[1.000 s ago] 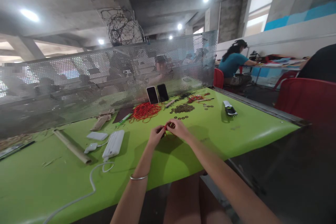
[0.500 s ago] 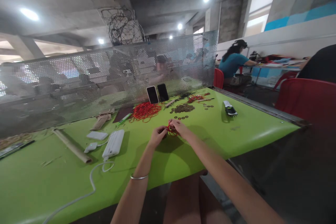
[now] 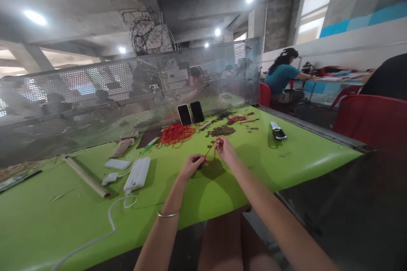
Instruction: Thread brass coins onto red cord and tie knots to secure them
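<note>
Between my hands a thin red cord runs taut, with a loose length hanging below it. My left hand is closed in a pinch on the cord's lower end, where a small knot shows at the fingertips; a dark round piece sits partly hidden under those fingers. Higher and to the right, my right hand is closed on the other end of the cord. Just beyond my hands lie a pile of bronze-coloured coins and a heap of red cords.
Two phones lean against the perforated metal screen. On the green table lie a white power bank with a cable, a cardboard tube and a black-and-white device. A person in blue sits at another table.
My right hand has moved up and away from my left, drawing the red cord straight between them. The left hand has stayed nearly in place.
</note>
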A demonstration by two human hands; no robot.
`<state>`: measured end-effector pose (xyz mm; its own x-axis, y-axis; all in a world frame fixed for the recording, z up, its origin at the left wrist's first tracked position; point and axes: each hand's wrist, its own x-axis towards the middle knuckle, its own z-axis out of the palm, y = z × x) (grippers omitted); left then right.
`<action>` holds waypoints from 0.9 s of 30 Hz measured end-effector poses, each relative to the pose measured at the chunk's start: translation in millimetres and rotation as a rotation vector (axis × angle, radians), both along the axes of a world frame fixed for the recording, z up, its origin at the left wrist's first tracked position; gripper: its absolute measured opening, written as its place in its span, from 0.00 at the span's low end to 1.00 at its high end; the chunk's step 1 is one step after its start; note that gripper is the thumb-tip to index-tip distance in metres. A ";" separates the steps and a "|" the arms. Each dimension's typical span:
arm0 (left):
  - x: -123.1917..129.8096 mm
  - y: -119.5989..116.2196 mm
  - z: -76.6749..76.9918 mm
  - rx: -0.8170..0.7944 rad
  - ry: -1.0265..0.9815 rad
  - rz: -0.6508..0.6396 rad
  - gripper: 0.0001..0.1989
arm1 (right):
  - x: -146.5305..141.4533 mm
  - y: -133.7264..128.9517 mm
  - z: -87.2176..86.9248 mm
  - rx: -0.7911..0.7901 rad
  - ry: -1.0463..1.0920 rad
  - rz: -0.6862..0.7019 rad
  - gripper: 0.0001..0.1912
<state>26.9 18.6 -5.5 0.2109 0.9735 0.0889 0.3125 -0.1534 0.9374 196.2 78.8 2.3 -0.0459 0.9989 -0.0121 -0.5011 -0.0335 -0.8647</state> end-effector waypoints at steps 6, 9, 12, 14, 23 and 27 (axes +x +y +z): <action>-1.7 -0.9 4.8 0.024 -0.104 0.102 0.11 | 3.2 -4.1 -4.2 0.071 -0.121 -0.065 0.10; -3.5 0.0 7.7 0.067 -0.196 0.190 0.13 | -2.9 -12.1 -0.3 0.179 -0.266 0.005 0.12; -5.2 1.2 9.5 0.106 -0.282 0.259 0.19 | -9.6 -23.3 4.8 0.338 -0.448 0.144 0.11; -6.0 2.0 10.0 0.120 -0.318 0.282 0.21 | -12.3 -30.7 7.3 0.446 -0.560 0.243 0.13; -4.8 6.4 6.1 0.134 -0.314 0.278 0.19 | -10.9 -36.6 10.1 0.670 -0.826 0.356 0.20; -7.2 10.2 2.6 0.133 -0.289 0.293 0.12 | -11.7 -34.2 7.9 0.673 -0.867 0.367 0.20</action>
